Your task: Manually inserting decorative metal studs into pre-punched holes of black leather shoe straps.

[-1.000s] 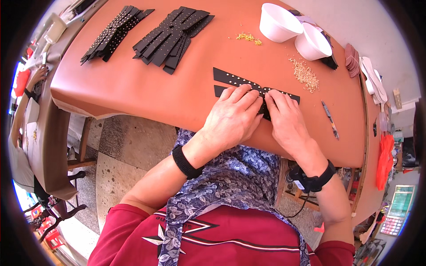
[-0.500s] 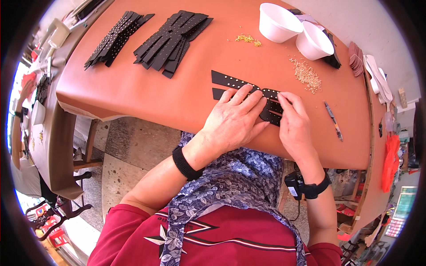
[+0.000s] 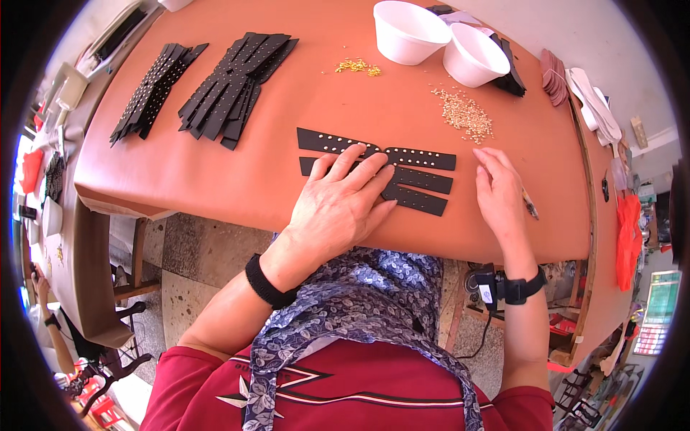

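Observation:
A black strip piece with several slit arms lies flat near the table's front edge. Rows of small pale studs run along its far arm, while the nearer arms on the right show rows of tiny dots. Across its middle rests my left hand, fingers spread and pressing it down, hiding the centre. My right hand is off the piece, to its right, with fingers stretched out and nothing visible in them. Just beyond those fingertips is a loose pile of small gold-coloured studs. A pen is partly hidden behind the right hand.
Two stacks of studded black strips, a narrow one and a wider one, lie at the far left. Yellow bits are scattered near a large white bowl and a smaller one. Another person's arm shows at the left rim.
My right hand has let go of the strip piece and moved right, toward the stud pile, uncovering the right-hand arms. My left hand stays on the piece. The whole view has shifted.

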